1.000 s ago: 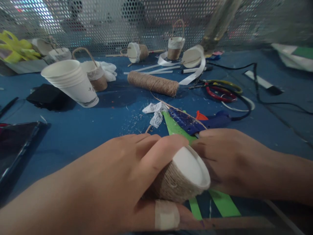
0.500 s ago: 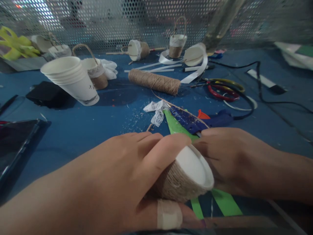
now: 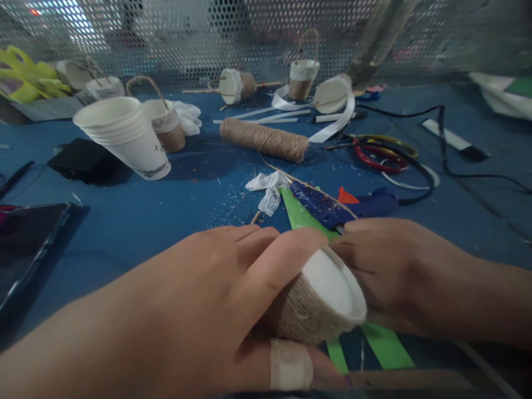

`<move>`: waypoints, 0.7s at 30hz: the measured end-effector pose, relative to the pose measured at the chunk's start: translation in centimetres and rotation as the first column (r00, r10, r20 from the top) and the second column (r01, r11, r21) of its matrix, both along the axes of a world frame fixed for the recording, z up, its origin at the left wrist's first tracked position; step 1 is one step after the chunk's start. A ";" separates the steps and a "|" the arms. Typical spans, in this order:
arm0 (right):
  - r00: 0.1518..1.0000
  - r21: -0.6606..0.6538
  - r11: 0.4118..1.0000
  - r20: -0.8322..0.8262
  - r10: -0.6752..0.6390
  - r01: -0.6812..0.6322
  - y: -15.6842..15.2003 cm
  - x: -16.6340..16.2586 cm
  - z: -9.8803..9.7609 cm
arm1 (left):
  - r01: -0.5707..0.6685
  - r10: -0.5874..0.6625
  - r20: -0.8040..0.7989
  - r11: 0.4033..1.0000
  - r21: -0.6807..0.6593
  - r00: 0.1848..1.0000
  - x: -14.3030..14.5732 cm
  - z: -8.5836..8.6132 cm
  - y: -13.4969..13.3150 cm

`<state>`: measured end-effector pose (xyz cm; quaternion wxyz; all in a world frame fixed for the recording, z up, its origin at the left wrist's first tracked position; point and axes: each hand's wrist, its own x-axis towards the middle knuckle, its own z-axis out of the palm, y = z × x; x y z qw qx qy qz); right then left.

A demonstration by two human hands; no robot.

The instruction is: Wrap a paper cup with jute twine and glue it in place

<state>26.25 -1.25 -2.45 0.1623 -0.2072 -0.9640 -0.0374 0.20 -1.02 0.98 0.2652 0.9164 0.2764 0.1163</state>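
Twine-wrapped cup point(image 3: 305, 310): tilted, at 5 o'clock from view centre, white end uppermost. Left hand point(image 3: 208, 299): fingers closed round its side. Right hand point(image 3: 394, 271): at the cup's 2 o'clock, fingers curled; cannot tell what they grip. Twine strand point(image 3: 311, 187) runs from there toward 10 o'clock, across the glue gun point(image 3: 322, 208). On worktop point(image 3: 187, 205), from cup: twine spool point(image 3: 264, 139) at 11 o'clock.
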 end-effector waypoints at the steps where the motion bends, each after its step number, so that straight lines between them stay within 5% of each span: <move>1: 1.000 0.002 1.000 -0.004 0.009 -0.009 -0.1 0.0 0.0 | 0.006 -0.006 -0.004 1.000 0.003 1.000 0.0 0.1 0.0; 21: 0.996 -0.086 0.996 0.088 -0.014 0.022 0.0 0.2 -0.8 | 0.016 -0.009 -0.098 0.997 0.069 0.995 0.1 0.7 -0.2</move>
